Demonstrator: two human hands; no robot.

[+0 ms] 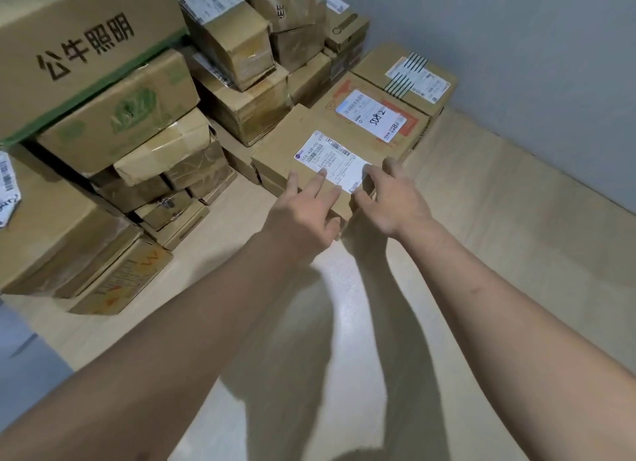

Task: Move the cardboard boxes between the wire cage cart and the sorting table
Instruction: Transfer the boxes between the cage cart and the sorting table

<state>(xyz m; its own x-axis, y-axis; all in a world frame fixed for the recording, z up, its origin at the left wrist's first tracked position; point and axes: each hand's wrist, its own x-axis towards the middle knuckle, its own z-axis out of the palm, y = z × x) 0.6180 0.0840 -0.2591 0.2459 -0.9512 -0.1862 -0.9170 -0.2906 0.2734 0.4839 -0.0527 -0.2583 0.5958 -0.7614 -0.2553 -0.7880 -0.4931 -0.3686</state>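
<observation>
A flat brown cardboard box (292, 140) with a white shipping label lies on the pale table (481, 236), nearest of a row of boxes. My left hand (303, 216) rests on its near top edge with fingers spread and fairly straight. My right hand (389, 202) is at its near right corner, fingers extended over the label, thumb by the right side. Neither hand is plainly curled round the box.
Behind it lie a box with orange print and a label marked 5D82 (375, 112) and a box with striped tape (409, 75). Several stacked cartons fill the left, topped by a large green-edged box (86, 40). A grey wall (516, 64) bounds the right.
</observation>
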